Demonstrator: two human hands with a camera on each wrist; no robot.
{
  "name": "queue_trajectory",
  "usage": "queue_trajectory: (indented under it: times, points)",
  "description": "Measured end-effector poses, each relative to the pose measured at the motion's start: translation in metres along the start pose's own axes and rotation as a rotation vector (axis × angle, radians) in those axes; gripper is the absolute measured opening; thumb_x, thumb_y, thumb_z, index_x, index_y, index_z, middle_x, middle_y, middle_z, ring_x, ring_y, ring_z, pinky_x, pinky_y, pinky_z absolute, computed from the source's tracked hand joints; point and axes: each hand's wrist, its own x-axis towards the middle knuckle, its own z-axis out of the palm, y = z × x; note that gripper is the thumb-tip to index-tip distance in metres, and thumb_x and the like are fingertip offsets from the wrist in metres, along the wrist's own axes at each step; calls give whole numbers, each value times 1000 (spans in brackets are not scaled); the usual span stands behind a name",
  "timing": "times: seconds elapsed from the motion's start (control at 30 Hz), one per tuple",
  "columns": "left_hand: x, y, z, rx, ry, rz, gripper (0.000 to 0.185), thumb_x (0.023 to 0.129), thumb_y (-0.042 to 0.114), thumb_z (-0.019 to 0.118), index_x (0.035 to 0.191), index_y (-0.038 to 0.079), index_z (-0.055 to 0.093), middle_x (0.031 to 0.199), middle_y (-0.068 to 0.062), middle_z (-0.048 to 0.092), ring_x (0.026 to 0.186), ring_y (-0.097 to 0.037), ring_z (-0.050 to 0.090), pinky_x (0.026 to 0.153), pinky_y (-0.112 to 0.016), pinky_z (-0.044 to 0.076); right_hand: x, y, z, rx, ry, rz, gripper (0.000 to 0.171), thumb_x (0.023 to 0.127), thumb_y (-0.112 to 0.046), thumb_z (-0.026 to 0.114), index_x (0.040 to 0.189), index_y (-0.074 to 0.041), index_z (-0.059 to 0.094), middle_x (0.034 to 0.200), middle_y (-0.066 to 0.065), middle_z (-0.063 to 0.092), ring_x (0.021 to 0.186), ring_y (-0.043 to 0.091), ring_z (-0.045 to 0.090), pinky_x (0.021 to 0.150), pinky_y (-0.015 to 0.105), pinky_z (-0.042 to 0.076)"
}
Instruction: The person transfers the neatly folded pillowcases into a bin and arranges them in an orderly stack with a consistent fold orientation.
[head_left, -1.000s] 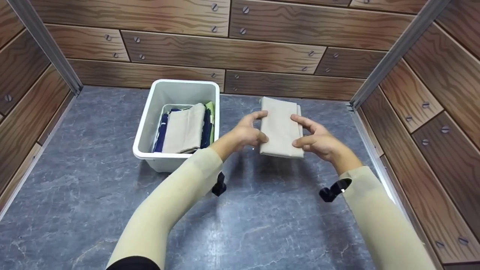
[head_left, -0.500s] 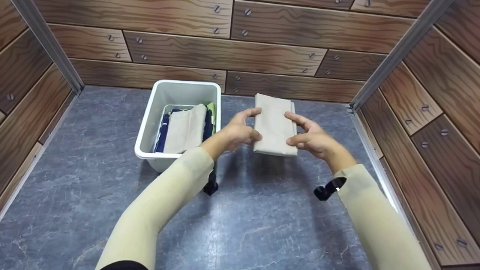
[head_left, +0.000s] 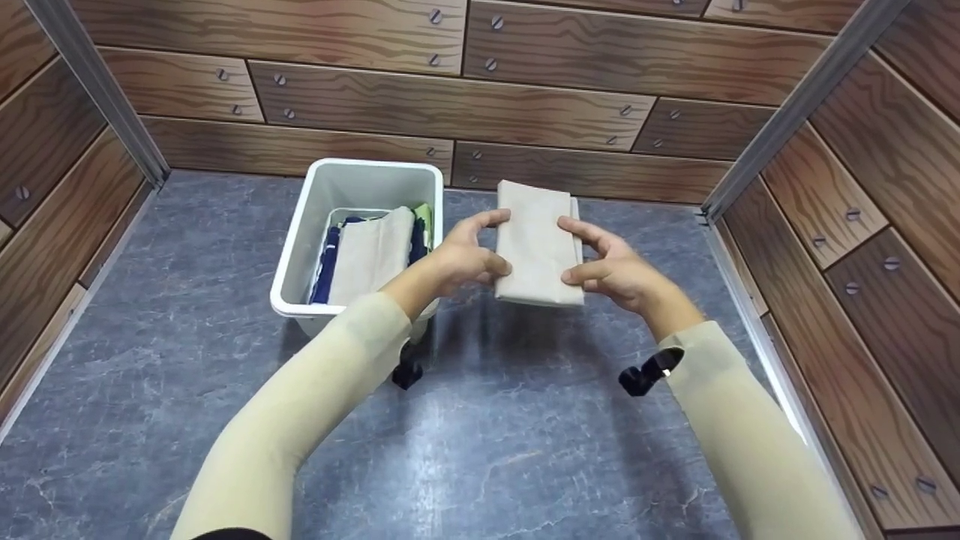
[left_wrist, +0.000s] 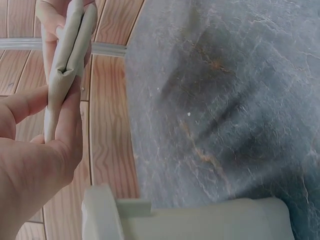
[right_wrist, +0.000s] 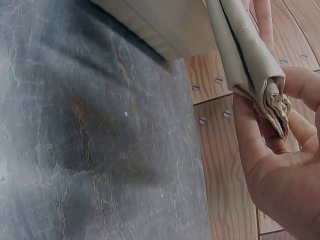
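Note:
A folded beige cloth [head_left: 536,244] is held up above the floor between both hands. My left hand [head_left: 470,259] pinches its left edge, thumb on the near face and fingers behind. On the opposite edge, my right hand [head_left: 619,270] grips it the same way. The right wrist view shows the layered folds of the cloth [right_wrist: 250,60] between thumb and fingers. Left of the hands stands a white bin [head_left: 281,277]. Inside it a folded beige cloth [head_left: 371,259] lies over dark blue fabric [head_left: 324,274], with a green cloth [head_left: 424,219] at the right.
The grey marbled floor [head_left: 480,450] spreads under the arms. Wood-patterned walls [head_left: 555,112] with metal corner strips [head_left: 780,112] enclose the back and sides. The left forearm passes close to the bin's near right corner.
Both hands have carried the folded cloth a little to the left and slightly farther back, closer to the bin. The bin and the fabrics in it stay put.

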Motion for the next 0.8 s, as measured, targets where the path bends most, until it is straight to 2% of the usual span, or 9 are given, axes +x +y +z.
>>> queue_trajectory:
  times: [0.27, 0.4, 0.63, 0.8]
  points:
    - [-6, 4, -8, -18, 15, 2, 90, 75, -27, 60, 151, 16, 41, 149, -7, 33, 106, -30, 60, 81, -44, 60, 5, -5, 8, 0, -25, -39, 93, 80, 20, 66, 157, -20, 32, 149, 4, 28, 102, 24, 65, 76, 34, 61]
    - [-10, 8, -14, -44, 12, 0, 91, 75, -29, 58, 152, 16, 39, 148, -10, 34, 103, -33, 61, 81, -46, 60, 8, -7, 13, 21, -33, -38, 94, 80, 20, 66, 157, -20, 32, 147, 3, 30, 101, 24, 66, 77, 35, 61]
    - [-17, 15, -24, -26, 15, 4, 90, 76, -27, 60, 152, 16, 39, 153, -7, 27, 110, -34, 59, 85, -48, 59, 14, -12, 23, 38, -49, -52, 94, 79, 22, 66, 156, -20, 33, 152, 4, 27, 97, 24, 66, 73, 32, 61]
    - [-22, 20, -30, -13, 25, 16, 90, 76, -26, 60, 152, 17, 39, 154, -7, 27, 109, -35, 59, 85, -48, 59, 16, -15, 29, 45, -60, -65, 93, 79, 22, 65, 156, -19, 34, 156, 4, 24, 100, 24, 65, 75, 34, 61]
